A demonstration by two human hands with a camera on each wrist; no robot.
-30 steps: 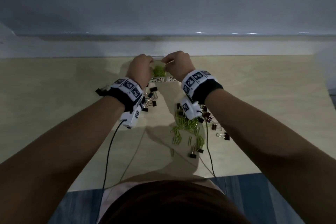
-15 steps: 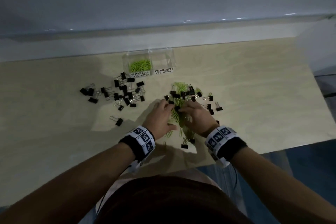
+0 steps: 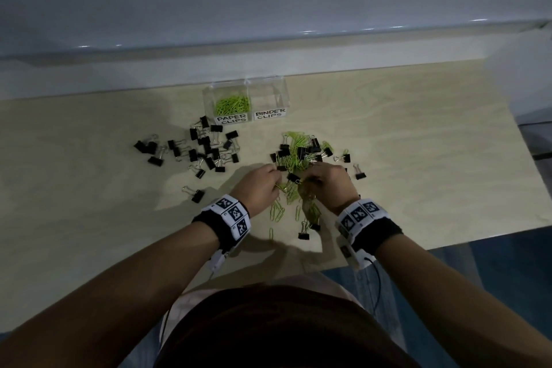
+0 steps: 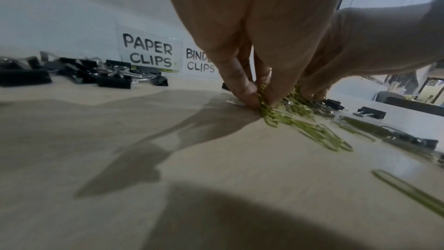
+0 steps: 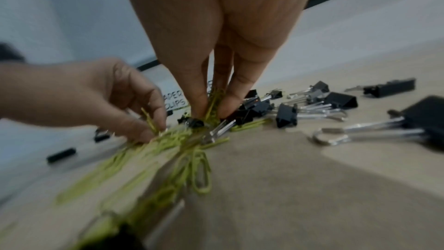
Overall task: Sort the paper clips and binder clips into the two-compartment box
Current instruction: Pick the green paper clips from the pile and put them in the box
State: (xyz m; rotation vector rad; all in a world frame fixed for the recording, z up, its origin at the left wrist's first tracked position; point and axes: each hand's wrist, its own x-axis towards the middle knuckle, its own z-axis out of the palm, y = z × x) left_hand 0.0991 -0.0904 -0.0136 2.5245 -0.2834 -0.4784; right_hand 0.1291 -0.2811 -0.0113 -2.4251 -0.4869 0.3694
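A clear two-compartment box (image 3: 282, 89) stands at the table's back, labelled PAPER CLIPS and BINDER CLIPS. Green paper clips (image 3: 232, 104) lie in its left compartment; the right one looks empty. A mixed heap of green paper clips (image 3: 294, 155) and black binder clips lies in front of me. My left hand (image 3: 259, 187) pinches green paper clips (image 4: 266, 102) at the heap's left side. My right hand (image 3: 327, 182) pinches a bunch of green paper clips (image 5: 213, 105) beside it, among binder clips (image 5: 286, 115).
A separate pile of black binder clips (image 3: 206, 148) lies left of the box, with one stray clip (image 3: 195, 194) nearer me. More binder clips (image 3: 358, 172) lie right of the heap. The table's front edge (image 3: 448, 243) runs close behind my wrists.
Both hands have come back from over the box to the mixed heap near me and now pinch green paper clips there. The head view has tilted.
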